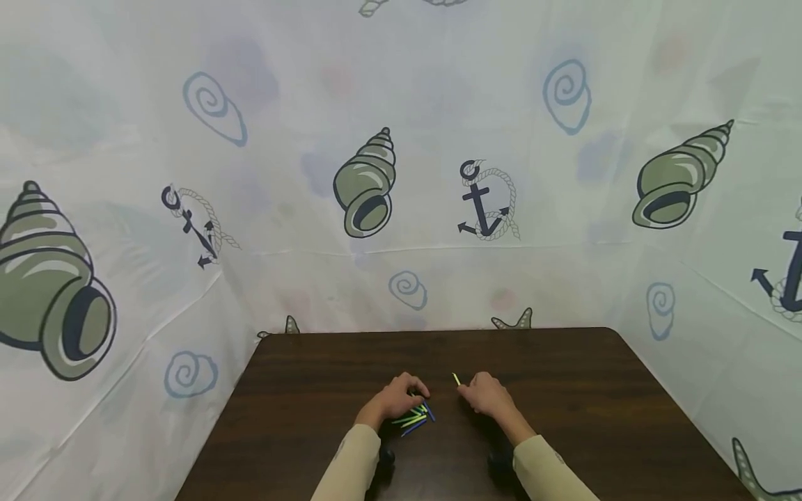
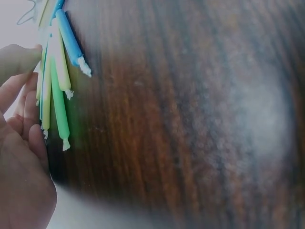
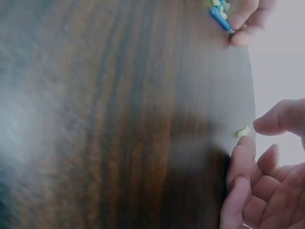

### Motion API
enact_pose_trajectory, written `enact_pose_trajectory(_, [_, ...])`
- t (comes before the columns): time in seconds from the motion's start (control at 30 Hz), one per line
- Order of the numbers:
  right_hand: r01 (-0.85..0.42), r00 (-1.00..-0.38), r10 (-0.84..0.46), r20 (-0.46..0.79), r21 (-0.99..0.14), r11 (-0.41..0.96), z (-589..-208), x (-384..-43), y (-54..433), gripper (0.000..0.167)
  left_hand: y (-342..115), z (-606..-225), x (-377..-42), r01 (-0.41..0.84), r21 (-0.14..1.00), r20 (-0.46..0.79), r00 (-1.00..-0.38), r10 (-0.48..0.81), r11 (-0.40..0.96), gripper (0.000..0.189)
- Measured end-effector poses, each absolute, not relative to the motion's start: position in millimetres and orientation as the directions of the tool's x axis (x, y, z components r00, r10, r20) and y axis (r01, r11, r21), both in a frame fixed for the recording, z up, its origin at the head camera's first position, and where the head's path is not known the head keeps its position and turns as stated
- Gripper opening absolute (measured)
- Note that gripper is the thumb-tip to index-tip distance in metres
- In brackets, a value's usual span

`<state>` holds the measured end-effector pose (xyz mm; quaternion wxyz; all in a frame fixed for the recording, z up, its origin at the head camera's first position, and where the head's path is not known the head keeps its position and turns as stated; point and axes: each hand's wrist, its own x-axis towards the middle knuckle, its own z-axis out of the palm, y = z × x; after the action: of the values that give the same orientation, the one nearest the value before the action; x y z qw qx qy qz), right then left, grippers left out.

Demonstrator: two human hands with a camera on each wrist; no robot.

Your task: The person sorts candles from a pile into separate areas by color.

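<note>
Several small candles, blue, green and yellow with white wicks, lie bunched on the dark wooden table. Over this bunch reaches my left hand, thumb and fingers curved loosely beside the candles with a gap between their tips. A blue candle lies at the bunch's right side, close to those fingertips. To the right, a single yellow candle points away from me, apart from the others. My right hand is at its near end; in the right wrist view the thumb stands off from the index fingertip, which is right at the candle.
The dark wooden table has its far edge against a pale cloth printed with shells and anchors. Cloth also hangs along both sides. Dark rounded shapes show below the wrists.
</note>
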<state>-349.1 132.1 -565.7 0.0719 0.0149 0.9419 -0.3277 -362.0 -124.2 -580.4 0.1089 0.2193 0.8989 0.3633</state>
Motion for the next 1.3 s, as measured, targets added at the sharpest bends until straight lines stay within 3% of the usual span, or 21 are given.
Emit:
enact_pose_trajectory(0.3, [0.015,-0.99,-0.083,-0.112,-0.679,0.734,-574,-334,122,0.036,-124,-590,-367,0.288,0.714,-0.043,-0.892,0.45,0.638,0.012])
enact_pose_trajectory(0.7, [-0.105,-0.957,-0.254,-0.138,-0.654,0.749,-570,-316,101,0.024,-121,-589,-366,0.298,0.707,-0.03,-0.894,0.448,0.642,0.01])
enact_pose_trajectory(1.3, [-0.145,-0.968,-0.242,-0.068,-0.634,0.759,-572,-311,88,0.01,-122,-609,-377,0.288,0.717,-0.003,-0.91,0.415,0.635,0.012])
